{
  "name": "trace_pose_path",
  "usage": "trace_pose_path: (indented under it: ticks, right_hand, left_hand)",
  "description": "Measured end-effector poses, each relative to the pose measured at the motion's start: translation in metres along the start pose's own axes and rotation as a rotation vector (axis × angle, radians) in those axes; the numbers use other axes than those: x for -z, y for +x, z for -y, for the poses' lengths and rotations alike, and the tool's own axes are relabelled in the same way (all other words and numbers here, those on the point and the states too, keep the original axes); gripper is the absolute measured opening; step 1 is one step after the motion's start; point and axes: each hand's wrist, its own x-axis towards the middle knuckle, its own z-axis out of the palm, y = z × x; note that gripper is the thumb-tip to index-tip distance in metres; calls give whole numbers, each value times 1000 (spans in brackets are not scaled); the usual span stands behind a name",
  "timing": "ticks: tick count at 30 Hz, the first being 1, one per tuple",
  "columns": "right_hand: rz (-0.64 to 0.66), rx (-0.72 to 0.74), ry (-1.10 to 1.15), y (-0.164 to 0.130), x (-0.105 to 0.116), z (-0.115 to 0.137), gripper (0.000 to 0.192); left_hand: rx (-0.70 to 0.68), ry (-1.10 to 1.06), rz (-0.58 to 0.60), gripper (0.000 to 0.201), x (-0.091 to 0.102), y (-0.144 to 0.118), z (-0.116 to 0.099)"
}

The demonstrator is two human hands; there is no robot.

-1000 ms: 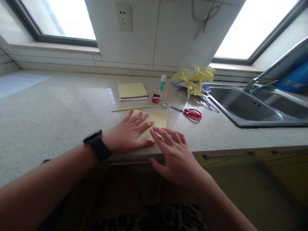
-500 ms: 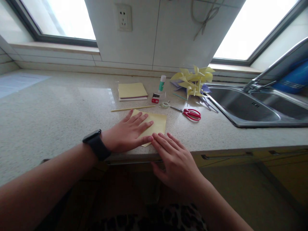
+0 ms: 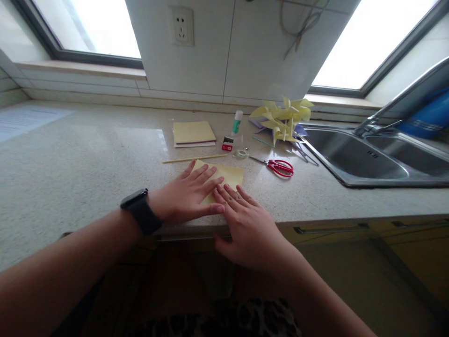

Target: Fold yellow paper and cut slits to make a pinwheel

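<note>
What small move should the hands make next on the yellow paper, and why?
Probably slide the right hand along the fold to crease it: the left hand lies flat, pinning the yellow paper, and the right fingertips rest on its near edge.

Matt yellow paper sheet point(image 3: 229, 177); glossy speckled stone worktop point(image 3: 87, 159); brushed steel sink point(image 3: 354, 157); red plastic scissor handles point(image 3: 280, 167).

Left hand point(image 3: 182, 196) flat, right hand point(image 3: 250, 227) flat, fingertips touching

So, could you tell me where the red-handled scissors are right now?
The red-handled scissors lie on the counter, right of the yellow paper, left of the sink.
</note>
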Motion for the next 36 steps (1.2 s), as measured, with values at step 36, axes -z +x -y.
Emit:
trace_pose_path:
  ticks: [36]
  right_hand:
    - [-1,-2,66,-13,5,-5,75]
  left_hand:
    - [224,183,-279,55,-1,-43,-121]
